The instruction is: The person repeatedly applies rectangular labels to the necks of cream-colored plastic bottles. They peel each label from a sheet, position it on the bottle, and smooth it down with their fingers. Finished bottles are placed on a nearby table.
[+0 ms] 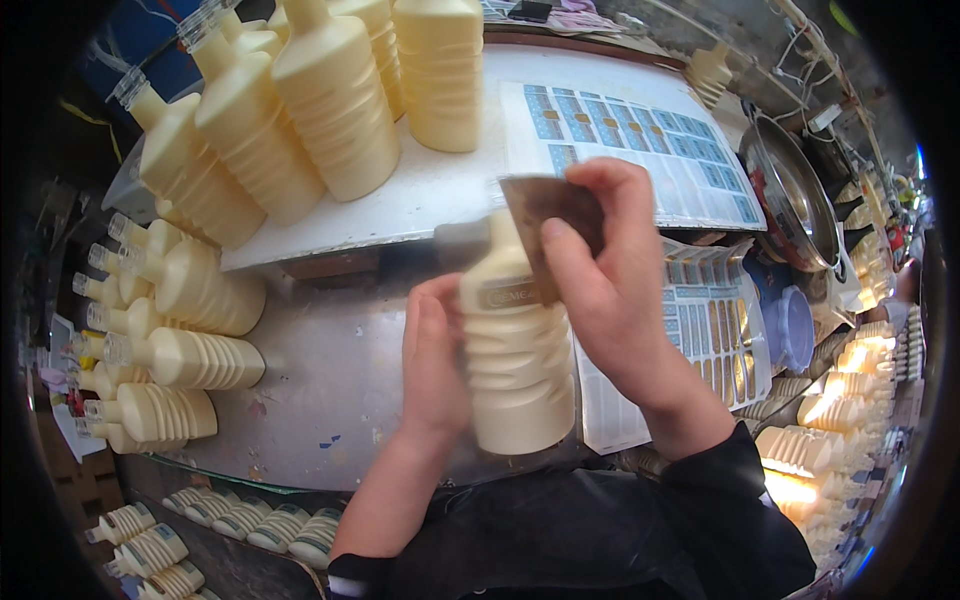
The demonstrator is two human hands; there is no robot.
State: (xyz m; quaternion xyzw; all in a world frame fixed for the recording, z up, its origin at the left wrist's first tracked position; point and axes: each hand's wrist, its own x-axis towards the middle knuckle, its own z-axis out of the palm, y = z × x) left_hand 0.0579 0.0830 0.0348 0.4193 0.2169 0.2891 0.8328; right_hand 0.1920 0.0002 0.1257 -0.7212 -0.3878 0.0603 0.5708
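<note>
A cream plastic bottle [520,390] with a ribbed body stands nearly upright in front of me, slightly blurred. My left hand [436,355] grips its left side; some fingers are hidden behind it. On the bottle's upper part is a narrow gold-brown label [510,293]. My right hand [615,265] pinches a thin, dark brown flat scraper-like piece [535,215], whose lower edge is at the label's right end. A blurred grey shape [462,238] shows left of the bottle's neck; I cannot tell what it is.
Several cream bottles [340,110] stand on the white raised board [440,185]; others [190,357] lie stacked at the left. Label sheets [640,140] lie on the board, and another sheet [690,330] below it. A metal pan [795,190] and purple tub [792,325] are at the right.
</note>
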